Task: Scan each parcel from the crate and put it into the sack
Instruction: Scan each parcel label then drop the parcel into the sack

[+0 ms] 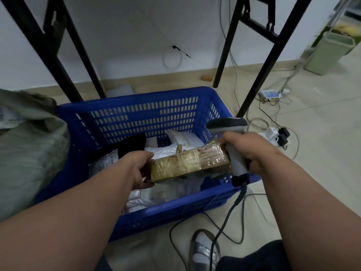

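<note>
Your left hand (139, 169) holds one end of a tape-wrapped cardboard parcel (190, 163), thumb on top and fingers curled under it. Your right hand (249, 151) has its grip closed round the handle of a grey barcode scanner (232, 141), and its fingertips also touch the parcel's other end. The parcel sits level, lifted above the blue plastic crate (136, 116), which stands on the floor and still holds white poly mailers (166, 150) and a black package (132, 144). The grey-green sack (29, 145) slumps against the crate's left side. The scanner's cable (226, 218) trails down across the floor toward your shoe (203, 249). Black table legs (259, 61) rise behind the crate.
</note>
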Available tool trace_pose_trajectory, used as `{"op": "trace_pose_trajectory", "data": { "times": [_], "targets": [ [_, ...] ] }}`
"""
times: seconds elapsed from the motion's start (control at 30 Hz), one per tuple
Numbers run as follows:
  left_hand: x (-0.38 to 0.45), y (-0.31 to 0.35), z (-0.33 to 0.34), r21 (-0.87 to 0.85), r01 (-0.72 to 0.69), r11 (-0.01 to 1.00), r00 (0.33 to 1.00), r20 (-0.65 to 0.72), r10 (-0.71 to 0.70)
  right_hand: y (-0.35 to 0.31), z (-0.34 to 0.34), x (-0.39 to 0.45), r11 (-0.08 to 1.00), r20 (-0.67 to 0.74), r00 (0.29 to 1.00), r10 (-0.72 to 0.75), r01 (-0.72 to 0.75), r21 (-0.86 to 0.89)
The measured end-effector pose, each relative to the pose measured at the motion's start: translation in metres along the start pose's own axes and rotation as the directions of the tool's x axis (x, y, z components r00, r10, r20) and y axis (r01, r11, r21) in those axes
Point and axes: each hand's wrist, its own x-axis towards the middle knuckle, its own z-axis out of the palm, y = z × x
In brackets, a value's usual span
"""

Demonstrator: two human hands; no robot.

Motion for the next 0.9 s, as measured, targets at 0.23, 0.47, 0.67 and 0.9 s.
{"op": "trace_pose_trajectory", "data": {
  "times": [0.23, 0.47, 0.67, 0.9],
  "targets": [
    [-0.058, 0.021, -0.057, -0.384, -0.078, 0.920, 0.993, 0.053, 0.107, -0.023, 0.027, -0.033, 0.964, -0.016, 0.982, -0.190, 0.190, 0.183],
    [-0.118, 0.017, -0.105, -0.548, -0.243, 0.801, 0.898, 0.185, 0.399, -0.043, 0.056, -0.058, 0.907, 0.043, 0.967, -0.250, 0.218, 0.359],
    [-0.140, 0.003, -0.129, -0.351, -0.371, 0.860, 0.877, 0.172, 0.448, -0.063, 0.081, -0.072, 0.877, 0.062, 0.947, -0.316, 0.267, 0.400],
    [-0.146, 0.000, -0.159, -0.413, -0.511, 0.754, 0.806, 0.074, 0.587, -0.070, 0.102, -0.074, 0.899, 0.152, 0.910, -0.386, 0.335, 0.281]
  ]
}}
